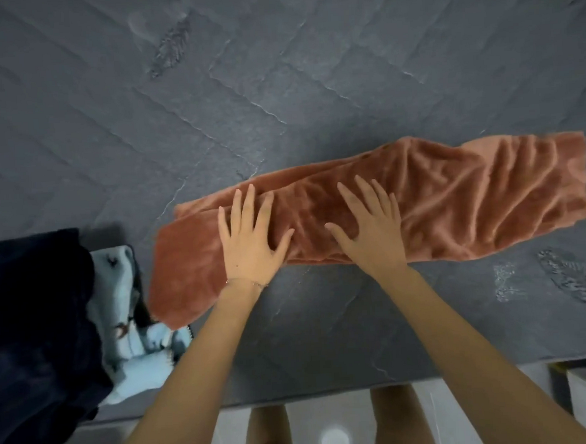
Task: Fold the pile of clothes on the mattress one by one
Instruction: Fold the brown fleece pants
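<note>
Head view: left hand (248,238) and right hand (371,227), fingers spread flat, are pressing the rust cloth (455,205) lying at centre right on the mattress (276,85). Smoothing outward before folding should remove wrinkles.

Both hands, the left hand (250,240) and right hand (371,227), press flat with spread fingers (352,197) on a rust-orange fleece garment (472,197) lying lengthwise on the grey mattress (275,68). At the left edge sits a pile: a dark navy garment (33,323) beside a light-blue patterned one (127,335).
</note>
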{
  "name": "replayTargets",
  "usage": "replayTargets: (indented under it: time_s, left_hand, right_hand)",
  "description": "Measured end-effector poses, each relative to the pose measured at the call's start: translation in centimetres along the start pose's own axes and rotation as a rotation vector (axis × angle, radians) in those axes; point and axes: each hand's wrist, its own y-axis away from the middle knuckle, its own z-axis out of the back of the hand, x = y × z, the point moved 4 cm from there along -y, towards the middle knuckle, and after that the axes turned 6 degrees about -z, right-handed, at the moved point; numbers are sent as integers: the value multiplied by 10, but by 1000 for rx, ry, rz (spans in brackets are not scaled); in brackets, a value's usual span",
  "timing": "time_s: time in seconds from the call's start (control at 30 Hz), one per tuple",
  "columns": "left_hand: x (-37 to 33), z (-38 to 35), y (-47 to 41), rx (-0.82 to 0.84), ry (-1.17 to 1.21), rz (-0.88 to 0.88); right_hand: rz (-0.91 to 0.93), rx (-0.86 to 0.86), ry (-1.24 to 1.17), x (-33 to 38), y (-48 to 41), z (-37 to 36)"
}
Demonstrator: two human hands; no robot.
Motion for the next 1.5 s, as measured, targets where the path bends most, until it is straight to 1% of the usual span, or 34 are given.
replayTargets:
  time_s: [0.17,0.27,0.37,0.4,0.47,0.6,0.67,0.73,0.83,0.87,0.9,0.97,1.0,1.07,1.1,1.13,1.17,1.2,1.27,1.33,1.37,1.43,1.5]
  left_hand:
    - [77,10,28,38,12,147]
    - [123,13,41,44,69,304]
    - [159,16,47,39,186,468]
    - [167,17,48,45,228,481]
    - [174,21,49,23,380,451]
    - [167,39,55,-92,683,385]
    - [161,45,58,-140,812,363]
    - [159,46,60,-176,856,375]
    - [171,39,59,-245,850,523]
    - [176,34,58,-227,820,557]
    - [179,29,57,-165,773,566]
    - [176,16,56,-13,676,511]
    - [170,13,56,7,620,459]
    - [154,13,58,-48,487,336]
    - [147,11,58,-67,435,293]
    - [142,9,57,-68,405,287]
    - [140,5,56,-56,398,318]
    - [139,0,55,-37,417,377]
    - [142,-9,51,-23,564,522]
    - [145,-10,48,-78,702,632]
    - [145,-7,46,-118,704,661]
    - [143,4,41,-199,733,653]
    - [136,21,33,-266,835,553]
  right_hand:
    - [80,67,93,50,-12,-35]
    - [125,174,159,74,-20,-60]
    - [151,254,169,98,-29,-79]
    - [163,274,157,108,-30,-85]
    - [220,310,137,127,-32,-96]
    - [423,414,150,163,-23,-115]
    - [503,419,133,176,-18,-117]
    - [537,380,32,182,-16,-110]
    - [485,341,-154,172,-13,-93]
    - [452,339,-179,166,-13,-87]
    - [418,341,-186,159,-13,-82]
    - [369,352,-173,145,-16,-72]
    - [347,362,-170,138,-18,-66]
    - [315,406,-192,127,-23,-53]
    - [295,451,-204,121,-24,-48]
    - [264,511,-196,115,-23,-43]
    - [233,582,-161,107,-21,-40]
    - [212,650,-103,99,-18,-37]
    - [175,776,23,80,-10,-31]
    - [135,890,127,60,-3,-26]
    - [108,948,175,49,0,-24]
    - [21,1077,232,30,4,-17]
    - [-114,1212,159,19,7,-9]
